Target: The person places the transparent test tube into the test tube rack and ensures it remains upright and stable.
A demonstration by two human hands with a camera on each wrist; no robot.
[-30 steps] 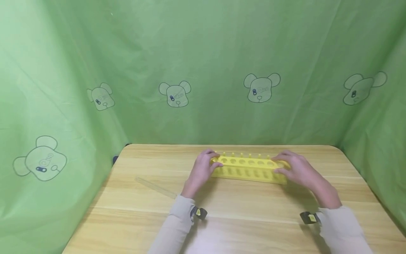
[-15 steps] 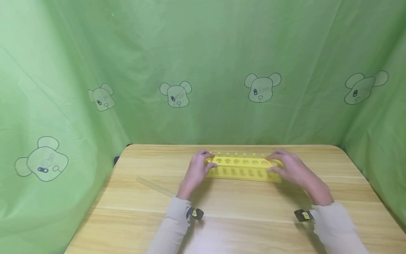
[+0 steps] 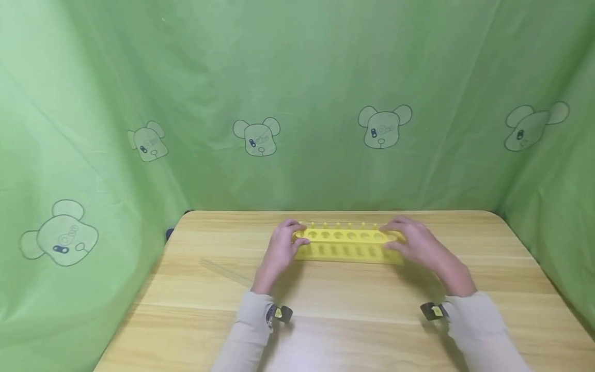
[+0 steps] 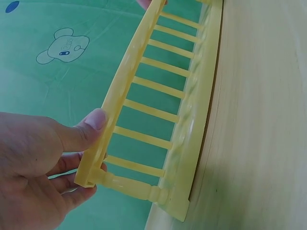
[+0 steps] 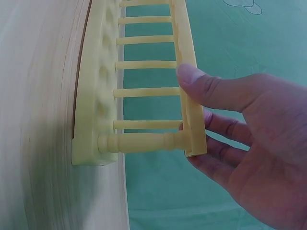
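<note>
A yellow plastic test tube rack (image 3: 345, 241) stands upright toward the back of the table, with a row of round holes along its top and a row of pegs behind. My left hand (image 3: 278, 250) grips the left end of its top plate, thumb in front and fingers behind. At the opposite end, my right hand (image 3: 420, 247) holds the plate the same way. In the left wrist view the rack's base (image 4: 192, 158) lies close along the tabletop. The right wrist view shows the thumb (image 5: 192, 75) pressed on the top plate near the end post (image 5: 144, 142).
A thin clear rod or tube (image 3: 225, 272) lies slantwise on the wooden table (image 3: 353, 330), left of the rack, its near end hidden behind the left forearm. Green curtains (image 3: 316, 103) with printed bear heads enclose the back and both sides.
Both hands have moved the rack a little to the left, keeping their hold on its two ends. The clear rod stays put, and the left forearm now covers more of it.
</note>
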